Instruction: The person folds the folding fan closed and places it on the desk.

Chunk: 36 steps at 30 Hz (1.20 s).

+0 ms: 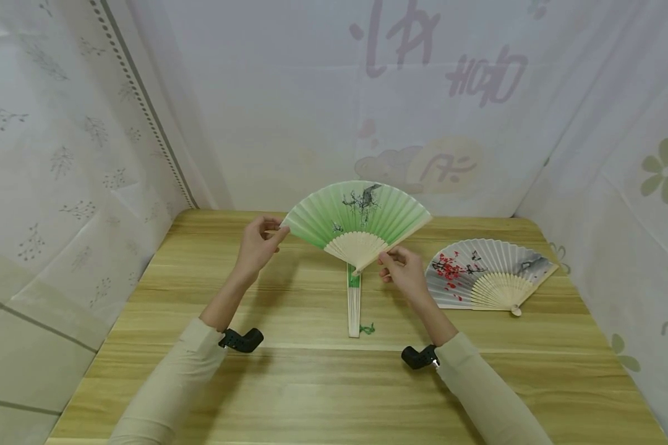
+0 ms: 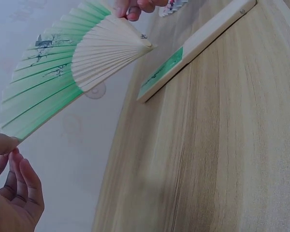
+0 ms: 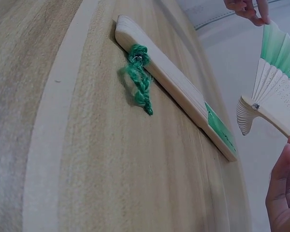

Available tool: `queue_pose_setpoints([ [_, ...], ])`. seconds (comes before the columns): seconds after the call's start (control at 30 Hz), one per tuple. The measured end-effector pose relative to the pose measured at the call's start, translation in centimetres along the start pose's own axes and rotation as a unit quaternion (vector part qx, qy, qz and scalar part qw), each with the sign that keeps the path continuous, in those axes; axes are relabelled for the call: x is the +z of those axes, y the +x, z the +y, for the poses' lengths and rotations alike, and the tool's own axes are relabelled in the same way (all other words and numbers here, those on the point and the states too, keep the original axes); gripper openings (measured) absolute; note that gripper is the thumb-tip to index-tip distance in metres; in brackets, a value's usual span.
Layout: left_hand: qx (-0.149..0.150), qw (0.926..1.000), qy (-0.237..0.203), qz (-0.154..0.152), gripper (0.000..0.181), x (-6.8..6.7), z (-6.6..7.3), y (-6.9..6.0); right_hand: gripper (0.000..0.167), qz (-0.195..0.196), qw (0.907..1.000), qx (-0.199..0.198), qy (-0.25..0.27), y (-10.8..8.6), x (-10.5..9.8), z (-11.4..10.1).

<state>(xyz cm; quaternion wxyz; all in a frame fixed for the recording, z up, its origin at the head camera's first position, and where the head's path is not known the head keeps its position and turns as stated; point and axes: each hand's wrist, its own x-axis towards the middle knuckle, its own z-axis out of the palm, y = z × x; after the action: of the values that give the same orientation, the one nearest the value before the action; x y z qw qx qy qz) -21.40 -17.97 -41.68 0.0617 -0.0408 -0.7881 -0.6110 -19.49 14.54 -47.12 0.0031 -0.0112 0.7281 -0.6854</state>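
**Spread green folding fan (image 1: 334, 213) held up between two hands**

We see the fan raised over the wooden table (image 1: 312, 395), its leaf fully spread and its pivot end pointing down. Dark branches are printed on the green leaf, above pale, pierced ribs. The left hand (image 1: 258, 247) pinches the leaf's outer corner between thumb and forefinger; in the left wrist view, we find its other fingers loosely bent and away from the leaf. The right hand (image 1: 403, 269) pinches the opposite guard stick near the pivot.

From the head view, we see the pivot overlapping the upper end of a folded fan (image 1: 354, 309), which lies lengthwise on the tabletop; both wrist views show the two fans apart. A strip of green shows at that fan's far end, and a knotted green cord (image 3: 139, 82) trails from its near end onto the wood.

To the right, we see a grey-and-white fan (image 1: 453, 284) lying spread on the tabletop, printed with red blossoms. Behind the table hangs a pale printed cloth (image 1: 267, 123).
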Motion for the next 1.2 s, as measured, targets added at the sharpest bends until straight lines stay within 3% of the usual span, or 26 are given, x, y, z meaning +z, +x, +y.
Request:
queue_pose_setpoints([
  [0.23, -0.005, 1.0000, -0.006, -0.005, 0.031, 0.1, 0.0, 0.3, 0.031, -0.002, 1.0000, 0.006, -0.005, 0.0, -0.1, 0.0],
  [0.6, 0.015, 0.9998, -0.007, -0.011, 0.031, 0.4, 0.6, 0.7, 0.026, -0.005, 1.0000, 0.004, 0.000, 0.3, 0.0, 0.0],
  [1.2, 0.010, 0.9998, -0.019, -0.003, 0.028, 0.9, 0.9, 1.2, 0.023, -0.010, 0.9999, -0.004, -0.009, 0.2, -0.1, 0.0],
])
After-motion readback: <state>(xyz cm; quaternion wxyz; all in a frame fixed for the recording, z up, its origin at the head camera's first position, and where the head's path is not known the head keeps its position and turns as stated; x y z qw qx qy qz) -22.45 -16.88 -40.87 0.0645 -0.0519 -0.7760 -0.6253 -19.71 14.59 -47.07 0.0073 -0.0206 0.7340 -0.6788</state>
